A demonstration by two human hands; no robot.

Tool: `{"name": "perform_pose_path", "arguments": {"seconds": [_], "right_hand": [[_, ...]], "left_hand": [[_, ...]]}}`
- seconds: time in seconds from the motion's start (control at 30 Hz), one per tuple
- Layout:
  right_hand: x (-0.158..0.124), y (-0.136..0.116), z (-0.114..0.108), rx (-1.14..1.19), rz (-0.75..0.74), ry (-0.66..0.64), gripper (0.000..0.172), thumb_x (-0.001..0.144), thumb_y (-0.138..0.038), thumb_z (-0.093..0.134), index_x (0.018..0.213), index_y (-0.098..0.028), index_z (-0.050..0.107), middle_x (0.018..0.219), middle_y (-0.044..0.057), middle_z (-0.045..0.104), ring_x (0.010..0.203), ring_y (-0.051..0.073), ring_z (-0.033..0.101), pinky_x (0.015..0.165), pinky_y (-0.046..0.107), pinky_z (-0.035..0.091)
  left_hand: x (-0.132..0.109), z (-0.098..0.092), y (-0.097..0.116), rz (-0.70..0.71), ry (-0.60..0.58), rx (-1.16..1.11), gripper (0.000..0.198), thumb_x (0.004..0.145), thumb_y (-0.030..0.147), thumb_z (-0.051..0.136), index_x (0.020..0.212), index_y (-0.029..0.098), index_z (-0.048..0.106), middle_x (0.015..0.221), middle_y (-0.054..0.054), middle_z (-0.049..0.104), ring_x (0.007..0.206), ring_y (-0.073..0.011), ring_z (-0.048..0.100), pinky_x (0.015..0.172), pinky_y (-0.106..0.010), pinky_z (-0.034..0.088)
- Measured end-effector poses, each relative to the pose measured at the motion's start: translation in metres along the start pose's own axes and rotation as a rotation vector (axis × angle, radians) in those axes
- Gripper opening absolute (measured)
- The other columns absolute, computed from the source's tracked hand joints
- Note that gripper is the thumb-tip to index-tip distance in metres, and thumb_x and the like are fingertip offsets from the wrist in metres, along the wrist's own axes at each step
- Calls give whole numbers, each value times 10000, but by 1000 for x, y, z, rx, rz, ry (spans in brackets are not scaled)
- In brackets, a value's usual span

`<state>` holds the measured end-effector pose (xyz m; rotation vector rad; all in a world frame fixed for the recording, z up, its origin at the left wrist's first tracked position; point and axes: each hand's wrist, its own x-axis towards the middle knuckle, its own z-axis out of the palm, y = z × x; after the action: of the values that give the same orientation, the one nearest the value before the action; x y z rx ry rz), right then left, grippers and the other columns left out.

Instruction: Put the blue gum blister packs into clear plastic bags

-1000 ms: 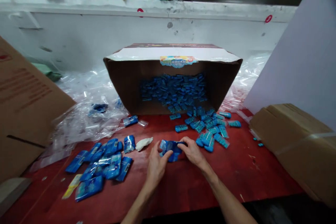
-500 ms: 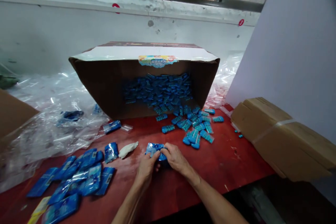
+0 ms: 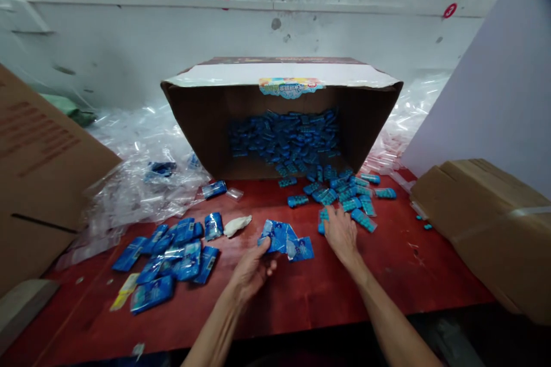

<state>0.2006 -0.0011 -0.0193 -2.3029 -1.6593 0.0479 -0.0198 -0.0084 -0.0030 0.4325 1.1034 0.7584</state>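
Note:
My left hand (image 3: pixel 252 268) is closed on a bunch of blue plastic packets (image 3: pixel 284 239), lifted a little above the red table (image 3: pixel 387 275). My right hand (image 3: pixel 341 231) lies palm down with fingers spread over loose blue candy packs (image 3: pixel 348 202) that spill from a tipped cardboard box (image 3: pixel 206 120). The box lies on its side, open toward me, with many blue candy packs inside. A pile of filled blue packets (image 3: pixel 172 258) lies to the left of my left hand.
Crumpled clear plastic (image 3: pixel 129 183) covers the table at left. A big cardboard sheet (image 3: pixel 38 172) leans at far left. A taped carton (image 3: pixel 491 223) sits at right beside a white panel (image 3: pixel 495 92). A white wad (image 3: pixel 236 225) lies near the pile.
Both hands held the blue packet together before. My right hand has let go and reached right to the loose candy packs, while my left hand keeps the packets.

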Motion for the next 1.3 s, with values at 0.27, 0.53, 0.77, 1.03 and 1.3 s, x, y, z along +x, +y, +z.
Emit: {"name": "perform_pose_path", "arguments": {"seconds": [0.27, 0.53, 0.77, 1.03, 1.3], "right_hand": [[-15, -20, -23, 1086, -147, -335, 386, 688, -252, 539, 1067, -209, 479, 1061, 41, 561, 947, 174, 525, 782, 280, 427], [-31, -48, -8, 1453, 172, -482, 472, 643, -271, 584, 1094, -222, 454, 1024, 46, 532, 476, 50, 461, 369, 165, 378], [-41, -54, -9, 1505, 151, -553, 358, 711, -427, 539, 923, -144, 592, 623, -8, 527, 490, 83, 468, 376, 168, 381], [-45, -61, -21, 1213, -20, -599, 308, 690, -353, 569, 940, -175, 592, 733, 7, 548, 560, 99, 499, 373, 154, 394], [-44, -60, -23, 1158, 3, -646, 292, 701, -354, 530, 908, -155, 584, 681, -1, 537, 542, 98, 483, 349, 150, 393]], "left_hand": [[-2, -1, -4, -48, -39, -53, 254, 693, 381, 578, 647, 154, 473, 435, 20, 546, 358, -66, 485, 330, -144, 317], [-3, -3, -5, 77, -135, 58, 252, 642, 341, 636, 708, 133, 510, 462, 7, 554, 400, -86, 517, 348, -149, 313], [-3, -7, -5, 47, -120, -25, 277, 661, 400, 604, 733, 147, 516, 479, -4, 563, 465, -128, 562, 384, -171, 352], [-7, -6, -6, 96, -143, 36, 259, 686, 377, 585, 734, 124, 558, 509, -18, 575, 472, -120, 554, 398, -181, 359], [-10, -1, -3, 102, -160, 79, 270, 659, 372, 610, 714, 109, 583, 563, -30, 594, 479, -107, 541, 412, -183, 355]]}}
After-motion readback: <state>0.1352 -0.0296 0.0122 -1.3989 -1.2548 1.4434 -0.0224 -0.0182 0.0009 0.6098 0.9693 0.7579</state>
